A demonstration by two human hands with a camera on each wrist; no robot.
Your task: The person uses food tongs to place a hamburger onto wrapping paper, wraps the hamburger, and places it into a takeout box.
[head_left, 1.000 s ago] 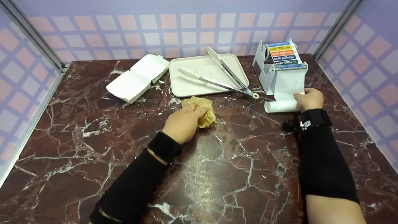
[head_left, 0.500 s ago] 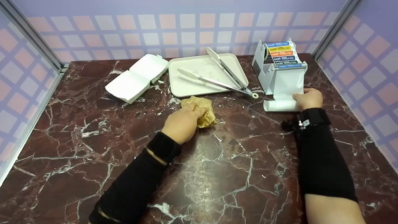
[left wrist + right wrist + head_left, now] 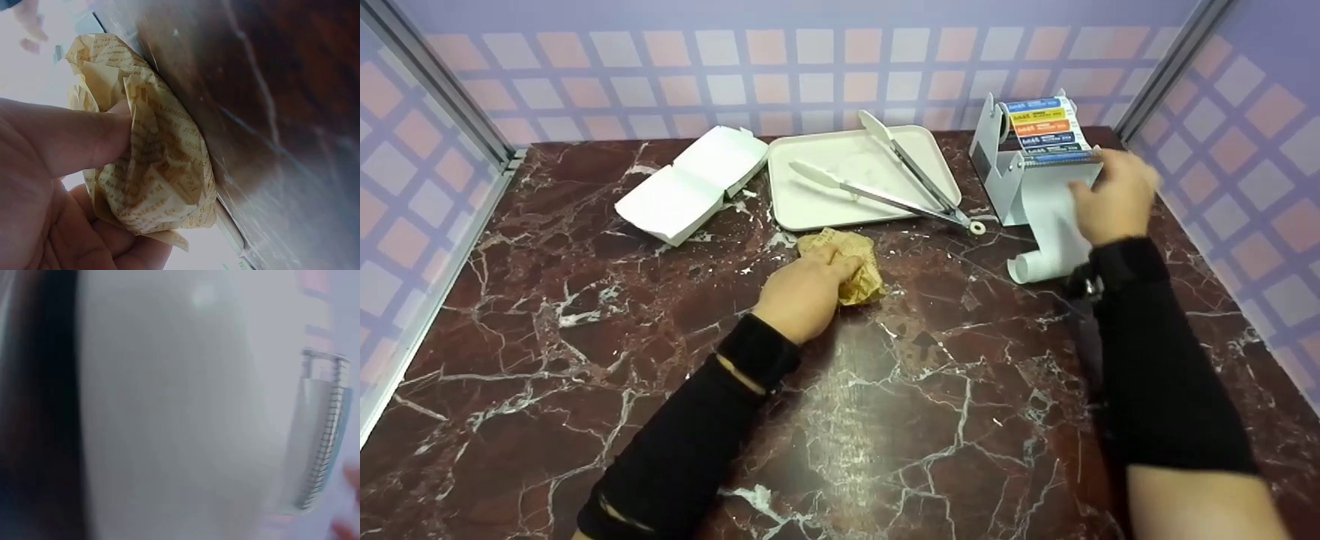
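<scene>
- We judge the step in hand to be getting a label strip (image 3: 1054,234) off the label dispenser (image 3: 996,184); the next move seems to call for a clean tear at the toothed edge (image 3: 331,436).
- Our left hand (image 3: 801,294) pinches the paper parcel (image 3: 861,279) on the table (image 3: 675,442), in front of the tray (image 3: 802,214), its thumb pressed into the folds.
- Our right hand (image 3: 1117,199) is raised beside the toothed edge, blurred; we cannot tell whether its fingers grip anything.
- The strip hangs down, curled at its lower end.
</scene>
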